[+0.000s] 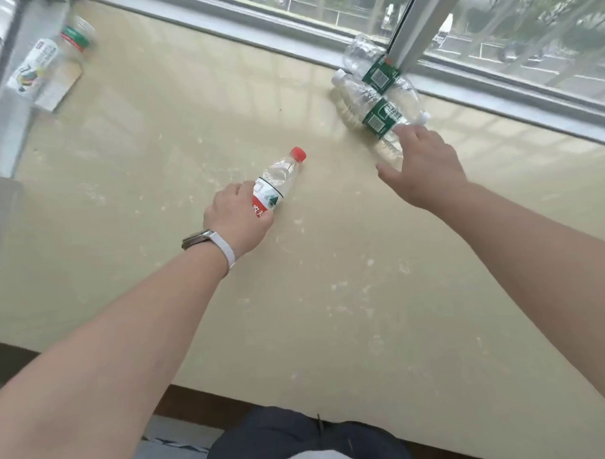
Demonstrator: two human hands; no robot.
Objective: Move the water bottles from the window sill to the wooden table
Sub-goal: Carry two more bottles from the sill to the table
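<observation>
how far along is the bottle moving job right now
Nothing looks moved yet; no wooden table is in view. In hand: the left hand has its grip on the red-capped bottle, lying on the sill. The open right hand reaches for two green-labelled bottles by the window. All three remain.

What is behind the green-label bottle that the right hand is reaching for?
Behind the near green-label bottle, a second green-label bottle lies against the window frame. The right hand covers the near bottle's lower end; whether its fingers touch it cannot be told.
</observation>
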